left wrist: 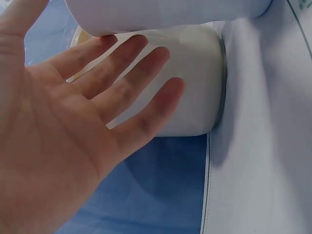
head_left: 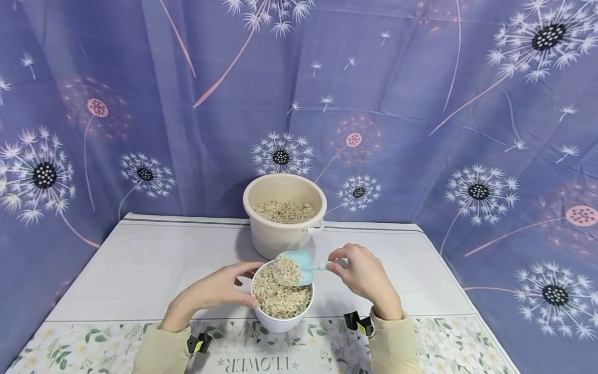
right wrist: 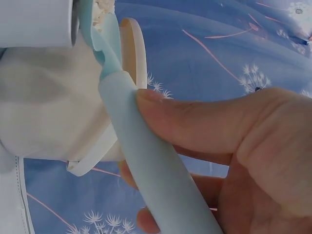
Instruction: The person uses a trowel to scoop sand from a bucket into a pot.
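Note:
A small white pot (head_left: 279,325), filled to near its rim with coarse tan grit (head_left: 282,303), is at the front middle. My left hand (head_left: 219,287) is at its left side, thumb and forefinger touching the wall near the rim. In the left wrist view the fingers are spread and nearly straight, one tip against the pot (left wrist: 165,12). My right hand (head_left: 362,270) grips the handle of a light-blue toy shovel (right wrist: 146,156) between thumb and fingers. Its blade (head_left: 303,257) carries a heap of grit over the pot's far half. Whether blade and rim touch I cannot tell.
Behind the pot stands a beige bucket (head_left: 275,236) partly filled with the same grit, its white handle (head_left: 317,227) hanging at the right. A white and floral cloth (head_left: 187,249) covers the table. A blue dandelion-print curtain (head_left: 210,130) surrounds the back and sides.

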Tool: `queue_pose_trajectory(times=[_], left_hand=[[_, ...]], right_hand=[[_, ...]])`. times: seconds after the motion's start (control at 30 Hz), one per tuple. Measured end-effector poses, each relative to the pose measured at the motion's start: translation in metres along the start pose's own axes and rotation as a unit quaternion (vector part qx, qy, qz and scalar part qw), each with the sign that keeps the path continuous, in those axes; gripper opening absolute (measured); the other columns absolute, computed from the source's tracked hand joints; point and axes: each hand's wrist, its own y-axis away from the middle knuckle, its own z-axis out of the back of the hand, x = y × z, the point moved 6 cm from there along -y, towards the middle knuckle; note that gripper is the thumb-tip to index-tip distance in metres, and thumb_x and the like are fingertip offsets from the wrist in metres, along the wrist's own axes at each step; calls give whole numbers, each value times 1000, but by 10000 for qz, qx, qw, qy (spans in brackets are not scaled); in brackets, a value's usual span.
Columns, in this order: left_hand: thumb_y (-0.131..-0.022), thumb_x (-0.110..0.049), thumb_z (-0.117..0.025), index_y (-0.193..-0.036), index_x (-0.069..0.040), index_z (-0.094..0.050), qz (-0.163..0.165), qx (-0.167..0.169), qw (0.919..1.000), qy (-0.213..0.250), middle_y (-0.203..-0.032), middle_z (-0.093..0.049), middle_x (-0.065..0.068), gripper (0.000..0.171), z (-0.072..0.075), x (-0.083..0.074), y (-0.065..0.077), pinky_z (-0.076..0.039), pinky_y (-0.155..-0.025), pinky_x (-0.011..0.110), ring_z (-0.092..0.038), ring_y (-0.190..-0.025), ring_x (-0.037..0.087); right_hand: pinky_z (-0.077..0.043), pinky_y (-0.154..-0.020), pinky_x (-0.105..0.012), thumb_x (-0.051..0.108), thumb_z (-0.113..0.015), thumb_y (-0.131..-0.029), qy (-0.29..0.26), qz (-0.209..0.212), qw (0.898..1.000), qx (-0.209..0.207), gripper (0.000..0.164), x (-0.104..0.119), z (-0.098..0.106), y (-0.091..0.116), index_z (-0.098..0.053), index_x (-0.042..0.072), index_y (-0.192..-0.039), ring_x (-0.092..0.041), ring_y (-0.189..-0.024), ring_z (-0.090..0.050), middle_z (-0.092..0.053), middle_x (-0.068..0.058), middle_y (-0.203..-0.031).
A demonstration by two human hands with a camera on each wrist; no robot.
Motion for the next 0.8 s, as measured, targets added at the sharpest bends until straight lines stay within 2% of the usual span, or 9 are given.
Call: queue_pose_trajectory(times=[0.23, 0.43, 0.8], left_hand=[[-76, -35, -84, -147, -4, -41, -5, -50, 9999, -91, -133, -57, 8, 89, 0, 1, 0, -40, -102, 56, -53, -119, 29], [-77, -34, -84, -147, -4, -41, -31, -55, 9999, -108, -134, -56, 9, 88, 0, 2, -1, -40, -102, 56, -53, -120, 30], [-79, -32, -83, -147, -1, -40, -9, -20, 10000, -25, -132, -57, 9, 86, 0, 0, 0, -44, -99, 53, -52, -119, 30]], right_hand=[[-47, -62, -34, 26, -81, -81, 247, 314, 9989, -226, 14, 6, 3, 1, -78, 19, -92, -13, -76, -54, -65, 8, -87], [-47, -63, -32, 24, -83, -79, 301, 622, 9962, -525, 13, 11, 5, 0, -77, 20, -90, -12, -77, -54, -64, 8, -86], [-43, -60, -34, 20, -85, -77, 591, 1135, 9834, -1290, 14, 22, 4, -2, -77, 18, -87, -17, -74, -55, -64, 6, -84]])
